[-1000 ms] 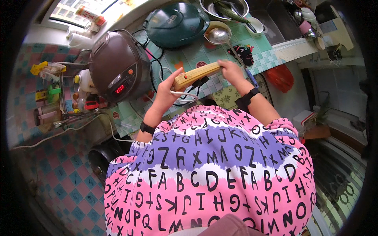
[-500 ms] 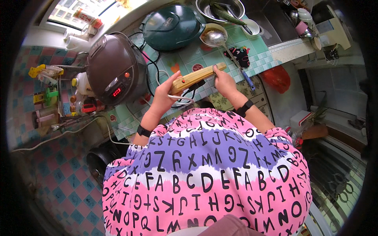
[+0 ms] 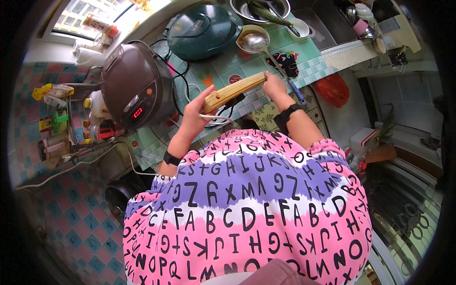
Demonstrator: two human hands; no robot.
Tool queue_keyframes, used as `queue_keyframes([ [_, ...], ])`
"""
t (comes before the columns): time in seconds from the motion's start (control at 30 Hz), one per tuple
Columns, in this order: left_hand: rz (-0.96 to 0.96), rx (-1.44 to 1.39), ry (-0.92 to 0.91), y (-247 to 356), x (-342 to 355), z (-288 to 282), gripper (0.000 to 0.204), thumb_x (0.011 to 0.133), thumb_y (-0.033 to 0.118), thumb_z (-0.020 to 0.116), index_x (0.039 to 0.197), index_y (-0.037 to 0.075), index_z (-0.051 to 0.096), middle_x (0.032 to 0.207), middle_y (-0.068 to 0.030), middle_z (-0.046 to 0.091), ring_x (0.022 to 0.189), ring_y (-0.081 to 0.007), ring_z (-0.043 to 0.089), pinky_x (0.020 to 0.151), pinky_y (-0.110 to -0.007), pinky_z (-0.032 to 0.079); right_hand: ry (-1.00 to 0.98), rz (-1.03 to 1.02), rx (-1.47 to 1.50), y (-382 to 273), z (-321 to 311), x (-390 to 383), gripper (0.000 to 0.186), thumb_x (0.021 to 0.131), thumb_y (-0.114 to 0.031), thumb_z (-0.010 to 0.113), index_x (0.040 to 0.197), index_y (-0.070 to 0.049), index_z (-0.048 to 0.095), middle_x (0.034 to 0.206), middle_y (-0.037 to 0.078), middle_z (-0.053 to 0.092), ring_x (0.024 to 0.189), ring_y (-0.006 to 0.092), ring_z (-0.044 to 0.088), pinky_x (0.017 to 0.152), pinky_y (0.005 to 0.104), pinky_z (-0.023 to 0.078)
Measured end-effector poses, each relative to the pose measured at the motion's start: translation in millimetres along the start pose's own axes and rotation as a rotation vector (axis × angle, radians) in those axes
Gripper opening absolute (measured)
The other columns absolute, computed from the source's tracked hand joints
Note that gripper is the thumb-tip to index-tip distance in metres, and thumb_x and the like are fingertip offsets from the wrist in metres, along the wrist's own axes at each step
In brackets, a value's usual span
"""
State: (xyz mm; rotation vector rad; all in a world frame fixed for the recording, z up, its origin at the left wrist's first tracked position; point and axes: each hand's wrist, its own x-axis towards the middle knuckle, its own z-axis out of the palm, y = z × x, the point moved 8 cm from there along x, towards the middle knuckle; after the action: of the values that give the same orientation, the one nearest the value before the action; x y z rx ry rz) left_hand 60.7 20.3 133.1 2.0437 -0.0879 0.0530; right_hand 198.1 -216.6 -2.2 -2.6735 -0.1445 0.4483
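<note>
My left hand (image 3: 196,110) grips the left end of a yellowish power strip (image 3: 233,89) with a small red switch, its fingers partly hidden underneath. My right hand (image 3: 275,87) is closed on the strip's far right end, which is raised higher than the left. Black plugs (image 3: 235,100) hang beneath the strip, and a white cord (image 3: 211,117) loops by my left hand. A dark brown cooker (image 3: 124,80) with a lit red display stands left of the hands. A metal ladle (image 3: 256,42) with a blue handle lies beyond my right hand, beside a black patterned cloth (image 3: 285,63).
A green lidded appliance (image 3: 202,33) sits at the back of the tiled counter (image 3: 209,71), near a steel basin (image 3: 235,8) holding cucumbers. A sink (image 3: 323,28) is at the back right. A red bag (image 3: 331,90) is below the counter edge. A crowded rack (image 3: 61,118) stands left.
My right hand's thumb moved inward along the strip, then back to its far end. The strip and both hands sit slightly further left in view, along with the surroundings.
</note>
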Motion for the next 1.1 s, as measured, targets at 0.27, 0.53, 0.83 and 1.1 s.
queue_keyframes([
  [0.27,-0.016,0.025,0.017,-3,-1,-1,0.071,0.080,-0.004,0.076,0.144,0.009,0.048,0.114,-0.0107,0.066,0.102,-0.0127,0.061,0.088,-0.027,0.050,-0.059,-0.051,0.020,-6,16,-20,0.045,0.091,-0.013,0.047,0.134,-0.004,0.053,0.101,0.023,0.069,0.095,0.0410,0.067,0.081,0.0520,0.052],
  [0.53,-0.017,0.018,0.004,-4,2,-2,0.073,0.078,-0.005,0.075,0.144,0.008,0.047,0.118,-0.0134,0.065,0.104,-0.0162,0.063,0.091,-0.029,0.050,-0.068,-0.002,0.101,-16,2,-1,0.043,0.087,-0.010,0.049,0.129,-0.010,0.058,0.098,0.026,0.068,0.093,0.0428,0.065,0.081,0.0531,0.051],
  [0.83,-0.071,0.027,0.014,-8,2,-5,0.073,0.077,-0.003,0.076,0.143,0.008,0.048,0.115,-0.0161,0.067,0.102,-0.0217,0.066,0.089,-0.031,0.051,-0.075,-0.425,0.177,-69,-25,-45,0.049,0.090,-0.011,0.049,0.137,-0.023,0.055,0.111,0.019,0.067,0.099,0.0395,0.064,0.082,0.0497,0.051],
  [1.1,-0.034,0.069,0.016,-3,7,-3,0.081,0.072,-0.003,0.078,0.146,0.009,0.046,0.113,-0.0177,0.067,0.102,-0.0199,0.066,0.088,-0.031,0.051,-0.061,-0.717,0.370,-118,-26,-79,0.045,0.088,-0.009,0.053,0.131,-0.021,0.060,0.107,0.017,0.067,0.096,0.0379,0.064,0.080,0.0476,0.051],
])
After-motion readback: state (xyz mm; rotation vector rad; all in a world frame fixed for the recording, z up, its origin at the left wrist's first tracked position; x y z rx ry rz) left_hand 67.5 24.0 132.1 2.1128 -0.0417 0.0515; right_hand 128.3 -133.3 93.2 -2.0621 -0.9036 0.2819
